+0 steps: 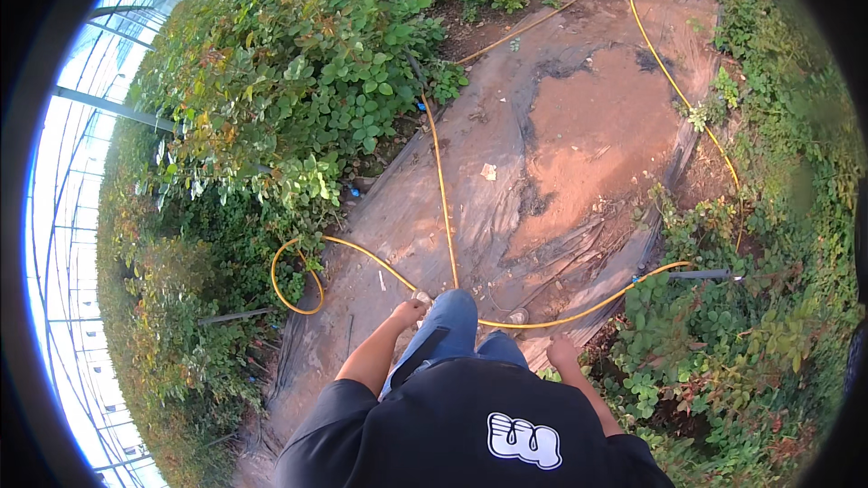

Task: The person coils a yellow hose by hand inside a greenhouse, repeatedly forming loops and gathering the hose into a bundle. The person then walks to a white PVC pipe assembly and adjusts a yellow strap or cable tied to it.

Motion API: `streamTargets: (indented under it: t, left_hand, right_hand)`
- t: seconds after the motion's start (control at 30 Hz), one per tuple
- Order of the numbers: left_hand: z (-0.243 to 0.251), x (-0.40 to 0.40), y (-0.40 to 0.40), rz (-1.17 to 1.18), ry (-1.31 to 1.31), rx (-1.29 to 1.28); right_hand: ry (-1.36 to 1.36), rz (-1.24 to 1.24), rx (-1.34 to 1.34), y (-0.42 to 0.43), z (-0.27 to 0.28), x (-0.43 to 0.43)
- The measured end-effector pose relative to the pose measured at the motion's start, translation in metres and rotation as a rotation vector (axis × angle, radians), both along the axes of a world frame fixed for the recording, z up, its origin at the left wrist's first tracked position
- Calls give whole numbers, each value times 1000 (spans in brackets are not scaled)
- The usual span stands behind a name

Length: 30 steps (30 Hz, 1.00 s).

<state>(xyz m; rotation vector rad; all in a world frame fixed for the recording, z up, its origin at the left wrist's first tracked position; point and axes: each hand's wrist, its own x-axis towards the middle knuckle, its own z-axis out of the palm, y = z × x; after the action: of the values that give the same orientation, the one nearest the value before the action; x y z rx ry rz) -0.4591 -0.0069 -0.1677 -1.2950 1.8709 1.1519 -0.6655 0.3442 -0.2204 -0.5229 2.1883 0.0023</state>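
My left hand [409, 312] hangs beside my left thigh, with its fingers curled in and nothing visible in it. Just beyond it is the tip of a shoe [424, 297], close to a yellow hose [371, 256] on the ground. On the other side, my right hand [562, 352] is loosely fisted at my right hip, with no object showing. A second shoe [519, 316] touches or nearly touches another stretch of yellow hose [576, 320] that curves across the path. Both palms are hidden from view.
Worn black ground sheet [475, 142] covers parts of the dirt path [597, 115]. Leafy bushes [325, 74] line the left, and more plants [685, 332] crowd the right. A grey pipe [702, 274] protrudes there. Another yellow hose [678, 85] runs ahead. Greenhouse framing [112, 105] stands at far left.
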Motion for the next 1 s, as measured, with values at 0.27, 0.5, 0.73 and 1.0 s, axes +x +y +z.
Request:
streamTargets:
  t: [0.27, 0.5, 0.73, 1.0]
  left_hand:
    - [-42, -17, -73, 137, 8, 28]
    - [-44, -121, -187, 577, 59, 366]
    - [52, -308, -284, 836, 859, 1108]
    - [150, -354, -309, 884, 1252, 1700]
  right_hand:
    - [187, -282, 129, 69, -9, -107]
    - [-529, -1847, -1043, -41, 64, -187]
    - [-1387, -1217, -1922, -301, 218, -267]
    - [-1614, -968, -1820, -406, 259, -291]
